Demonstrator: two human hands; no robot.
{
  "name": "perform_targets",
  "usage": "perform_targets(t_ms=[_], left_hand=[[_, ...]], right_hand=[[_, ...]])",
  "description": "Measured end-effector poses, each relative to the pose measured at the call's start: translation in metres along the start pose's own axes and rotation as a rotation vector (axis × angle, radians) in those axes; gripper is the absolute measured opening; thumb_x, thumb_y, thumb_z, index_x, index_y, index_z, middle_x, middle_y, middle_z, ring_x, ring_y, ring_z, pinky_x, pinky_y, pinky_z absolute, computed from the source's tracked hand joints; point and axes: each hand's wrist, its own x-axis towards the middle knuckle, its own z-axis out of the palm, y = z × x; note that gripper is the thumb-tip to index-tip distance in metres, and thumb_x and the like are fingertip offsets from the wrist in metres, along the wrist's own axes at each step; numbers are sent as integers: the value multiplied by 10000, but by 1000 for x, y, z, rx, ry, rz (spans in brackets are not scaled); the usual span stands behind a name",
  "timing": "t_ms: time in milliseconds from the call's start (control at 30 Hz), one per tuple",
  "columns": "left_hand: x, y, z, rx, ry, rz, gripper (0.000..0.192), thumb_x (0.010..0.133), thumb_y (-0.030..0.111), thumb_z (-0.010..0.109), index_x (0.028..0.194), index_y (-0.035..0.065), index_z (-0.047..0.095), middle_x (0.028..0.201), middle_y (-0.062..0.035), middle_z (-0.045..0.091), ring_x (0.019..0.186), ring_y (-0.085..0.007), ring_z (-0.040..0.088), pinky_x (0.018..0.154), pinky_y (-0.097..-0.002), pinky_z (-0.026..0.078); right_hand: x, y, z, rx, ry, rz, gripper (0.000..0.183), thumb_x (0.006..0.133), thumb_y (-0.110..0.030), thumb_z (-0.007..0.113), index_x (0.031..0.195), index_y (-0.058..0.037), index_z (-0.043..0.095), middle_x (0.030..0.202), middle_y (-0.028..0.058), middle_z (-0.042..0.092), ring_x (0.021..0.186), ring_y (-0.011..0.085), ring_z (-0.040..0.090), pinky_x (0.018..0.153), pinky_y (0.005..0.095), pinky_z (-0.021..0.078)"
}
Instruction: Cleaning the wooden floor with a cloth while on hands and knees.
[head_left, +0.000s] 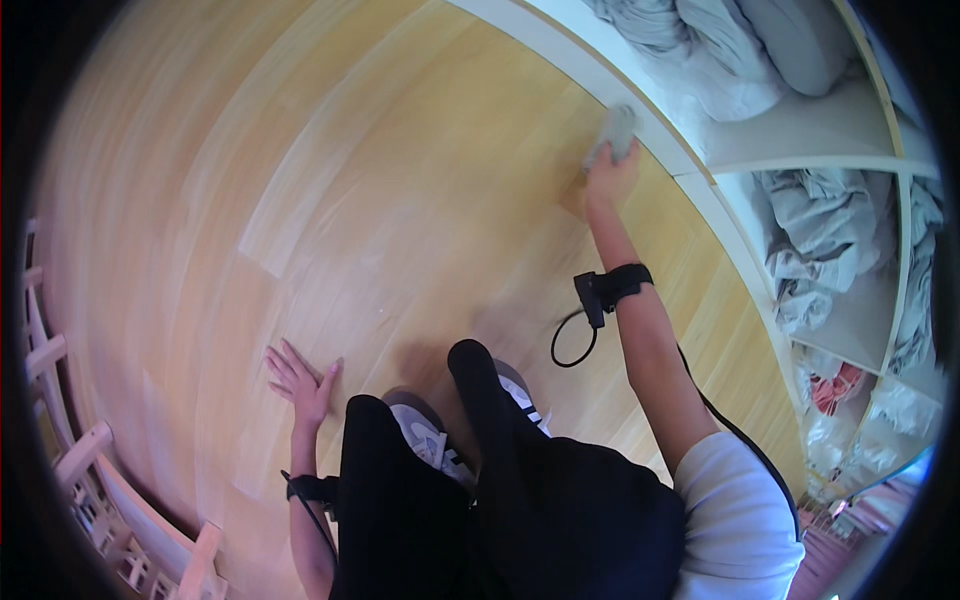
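My right hand (611, 176) reaches out to the upper right, closed around a grey cloth (619, 133). The cloth is slightly blurred and lies low, at the foot of a white shelving unit (686, 146). Beneath it is a wood-plank floor (375, 202). My left hand (304, 386) is held palm down with its fingers spread, at or just over the floor beside my left knee. It holds nothing. Each forearm wears a black strap (628, 282) with a cable.
Grey fabric (821, 217) is bundled in the shelf compartments at right, with a red item (836, 388) and clear plastic bags (896, 412) lower down. Pale wooden furniture (84, 454) stands along the left edge. My shoes (420, 431) are planted between my bent knees.
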Motion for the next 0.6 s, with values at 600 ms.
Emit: perform_targets(t_ms=[600], left_hand=[[11, 17, -21, 38, -400, -101, 1131, 648, 672, 477, 1255, 26, -226, 1270, -258, -297, 1168, -364, -316, 885, -564, -163]], right_hand=[[41, -121, 184, -14, -765, -538, 491, 668, -154, 613, 1136, -137, 465, 1008, 126, 551, 886, 316, 490, 774, 388, 388]])
